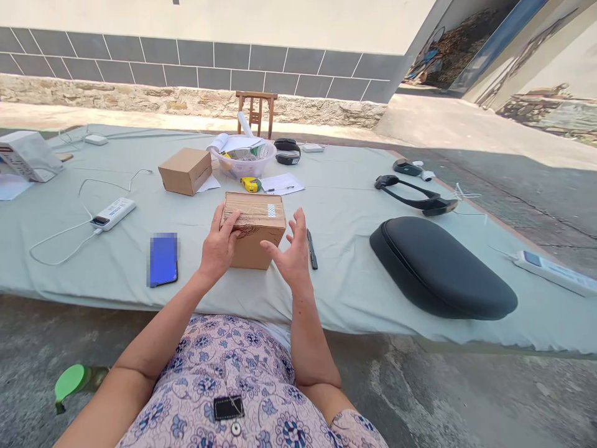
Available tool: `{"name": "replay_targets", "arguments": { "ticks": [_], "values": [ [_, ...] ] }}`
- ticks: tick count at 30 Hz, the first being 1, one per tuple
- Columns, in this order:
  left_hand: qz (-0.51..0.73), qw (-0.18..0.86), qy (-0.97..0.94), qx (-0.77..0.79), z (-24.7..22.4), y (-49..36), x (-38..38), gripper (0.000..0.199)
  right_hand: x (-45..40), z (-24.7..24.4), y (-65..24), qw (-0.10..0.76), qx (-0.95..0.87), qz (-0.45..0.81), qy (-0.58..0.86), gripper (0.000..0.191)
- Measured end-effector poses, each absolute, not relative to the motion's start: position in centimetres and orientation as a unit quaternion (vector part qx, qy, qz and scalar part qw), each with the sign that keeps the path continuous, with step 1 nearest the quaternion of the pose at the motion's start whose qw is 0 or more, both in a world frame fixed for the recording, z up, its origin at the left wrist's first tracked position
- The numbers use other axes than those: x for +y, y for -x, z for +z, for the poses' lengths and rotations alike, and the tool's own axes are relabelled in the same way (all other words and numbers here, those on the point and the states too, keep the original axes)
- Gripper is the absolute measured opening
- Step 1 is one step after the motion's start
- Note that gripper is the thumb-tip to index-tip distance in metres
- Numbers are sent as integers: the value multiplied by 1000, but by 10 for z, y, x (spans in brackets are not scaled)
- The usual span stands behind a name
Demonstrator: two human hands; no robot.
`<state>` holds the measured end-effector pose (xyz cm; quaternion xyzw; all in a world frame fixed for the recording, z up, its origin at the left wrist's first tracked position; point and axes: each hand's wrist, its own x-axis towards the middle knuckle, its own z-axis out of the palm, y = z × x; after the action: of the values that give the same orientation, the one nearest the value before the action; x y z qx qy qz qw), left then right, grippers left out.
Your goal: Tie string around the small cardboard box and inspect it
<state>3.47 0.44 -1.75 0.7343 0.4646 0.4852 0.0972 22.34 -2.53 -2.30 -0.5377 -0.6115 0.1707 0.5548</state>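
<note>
In the head view, a brown box (254, 239) sits on the bench (345, 280), right between the two hands and close to the near edge. The left hand (218, 247) has its fingers bent around the box's left side and top, so it has hold of it. The right hand (295, 258) is wide open, fingers spread, and holds nothing. Its thumb is by the box's front; I can't tell if it touches. The left hand is nearer. The box has no clear long side. A pen (312, 250) lies just beside the right hand.
</note>
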Motion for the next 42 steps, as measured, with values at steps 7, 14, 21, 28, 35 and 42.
{"name": "replay_targets", "arguments": {
  "ticks": [7, 14, 21, 28, 35, 42],
  "values": [
    [526, 114, -718, 441, -19, -41, -5, 48, -15, -16, -185, 577, -586, 74, 564, 94],
    [538, 121, -709, 439, -27, -44, -5, 36, -10, -25, -184, 585, -589, 14, 558, 68],
    [547, 137, -707, 427, -31, -43, -4, 41, -11, -25, -182, 596, -577, 37, 557, 58],
    [562, 159, -700, 410, -34, -36, -1, 44, -13, -24, -180, 586, -592, 27, 553, 44],
    [584, 174, -693, 386, -39, -34, 3, 53, -16, -24, -185, 578, -599, 26, 553, 39],
    [588, 195, -688, 378, -45, -32, 9, 59, -13, -32, -187, 586, -594, 7, 552, 48]
  ]
}}
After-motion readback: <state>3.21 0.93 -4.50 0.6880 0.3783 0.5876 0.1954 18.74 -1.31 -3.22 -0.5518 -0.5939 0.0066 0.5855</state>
